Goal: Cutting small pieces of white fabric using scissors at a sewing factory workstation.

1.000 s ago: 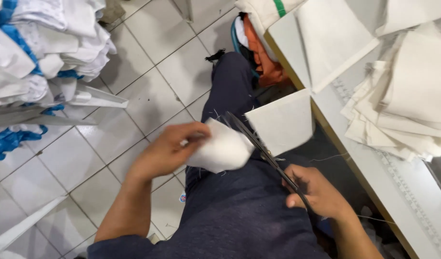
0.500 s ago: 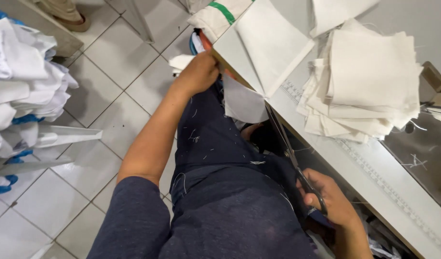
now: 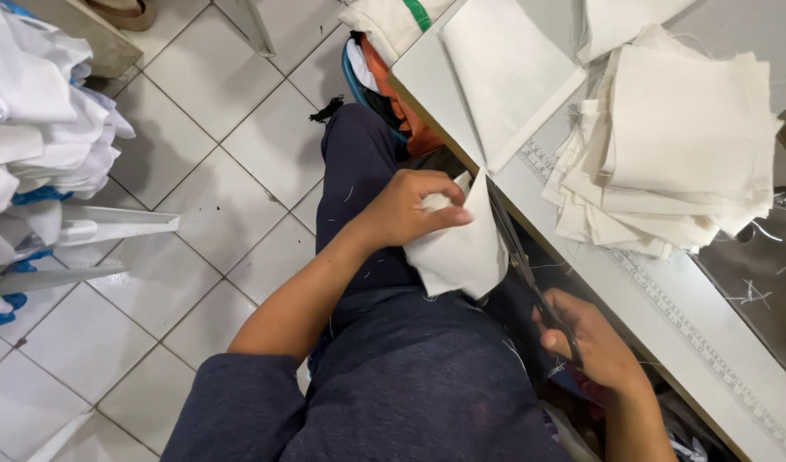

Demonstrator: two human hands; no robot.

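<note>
Seen from above, the left hand (image 3: pixel 406 210) pinches a white fabric piece (image 3: pixel 458 248) over the lap. Just to its right, long scissors (image 3: pixel 530 265) run along the cloth's edge, handles gripped in the right hand (image 3: pixel 594 342), beside the worktable (image 3: pixel 667 282).

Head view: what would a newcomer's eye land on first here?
First, the left hand at centre, pinching a white cloth piece over the lap, with the right hand below the table edge working long scissors along the cloth's edge. Next, the stack of cream fabric squares on the table at upper right.
</note>
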